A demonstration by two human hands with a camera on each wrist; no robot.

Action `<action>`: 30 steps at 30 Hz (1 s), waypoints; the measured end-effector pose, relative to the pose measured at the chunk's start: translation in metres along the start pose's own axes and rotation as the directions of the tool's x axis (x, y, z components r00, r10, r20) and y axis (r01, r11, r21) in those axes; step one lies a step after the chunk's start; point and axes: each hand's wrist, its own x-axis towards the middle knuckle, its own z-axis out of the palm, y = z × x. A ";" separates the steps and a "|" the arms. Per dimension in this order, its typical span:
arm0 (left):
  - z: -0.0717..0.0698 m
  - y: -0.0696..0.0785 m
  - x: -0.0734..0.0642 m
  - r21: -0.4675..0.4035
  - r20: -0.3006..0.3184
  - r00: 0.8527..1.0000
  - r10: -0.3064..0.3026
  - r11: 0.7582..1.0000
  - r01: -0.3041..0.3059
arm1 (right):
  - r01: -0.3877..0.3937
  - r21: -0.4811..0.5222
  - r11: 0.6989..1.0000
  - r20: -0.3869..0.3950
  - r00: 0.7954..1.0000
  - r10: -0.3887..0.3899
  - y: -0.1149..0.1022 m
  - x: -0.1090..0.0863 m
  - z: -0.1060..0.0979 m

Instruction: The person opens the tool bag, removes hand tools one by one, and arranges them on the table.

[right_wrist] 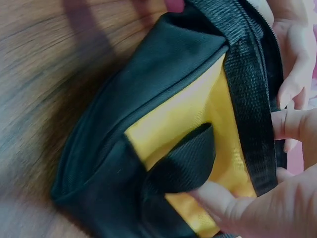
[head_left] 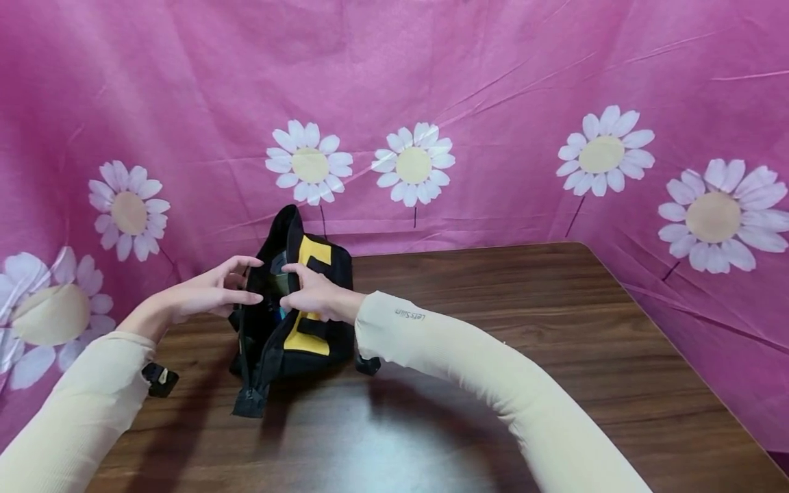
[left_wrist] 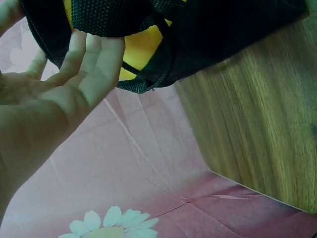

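Note:
A black and yellow zip-top tool bag (head_left: pixel 307 342) stands on the table at left of centre, its mouth unzipped and spread. My left hand (head_left: pixel 200 293) grips the bag's left rim, with several fingers behind a black webbing handle (left_wrist: pixel 106 20) in the left wrist view. On the opposite rim, my right hand (head_left: pixel 322 296) pinches the edge, its thumb on the yellow panel (right_wrist: pixel 183 124) beside a second handle loop (right_wrist: pixel 185 161). Greyish and bluish items show faintly inside the mouth; their kind cannot be made out.
The bag rests on a dark wood-grain table (head_left: pixel 493 301) with its right edge slanting away. Pink cloth with white daisies (head_left: pixel 493 55) hangs behind and at both sides. A black strap buckle (head_left: pixel 160 380) sticks out near the left sleeve.

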 end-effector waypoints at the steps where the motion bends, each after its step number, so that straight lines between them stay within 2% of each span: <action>1: 0.001 0.001 -0.001 0.027 -0.007 1.000 0.002 1.000 -0.002 | -0.003 0.010 1.000 0.012 1.000 0.003 0.003 0.000 -0.001; 4: 0.002 0.003 -0.002 0.123 -0.038 0.999 0.014 0.992 -0.009 | -0.005 0.045 0.999 0.025 1.000 0.004 0.011 -0.001 -0.004; 7: 0.002 0.005 -0.004 0.232 -0.081 0.995 0.054 0.972 -0.034 | -0.006 0.095 0.995 0.026 1.000 0.004 0.018 -0.002 -0.006; 9: 0.002 0.005 -0.005 0.266 -0.100 0.992 0.081 0.963 -0.052 | 0.003 0.113 0.994 0.030 1.000 -0.006 0.022 -0.003 -0.006; 13: 0.002 0.003 -0.003 0.232 -0.101 0.990 0.094 0.970 -0.069 | 0.010 0.166 0.986 0.044 0.999 -0.018 0.028 -0.004 -0.006; 16: 0.001 0.001 -0.003 0.173 -0.092 0.993 0.068 0.984 -0.052 | 0.011 0.208 0.978 0.037 0.999 -0.019 0.032 -0.006 -0.006; 20: -0.003 0.000 -0.008 0.198 -0.114 0.992 0.046 0.980 -0.023 | 0.041 0.242 0.969 0.011 0.999 -0.045 0.030 -0.010 -0.012; 24: -0.009 0.000 -0.013 0.260 -0.132 0.990 0.047 0.966 -0.011 | 0.077 0.176 0.981 -0.021 0.997 -0.074 0.021 -0.016 -0.028; 30: -0.015 0.000 -0.017 0.283 -0.134 0.991 0.021 0.959 0.018 | 0.073 0.082 0.994 -0.014 0.997 -0.072 0.009 -0.028 -0.052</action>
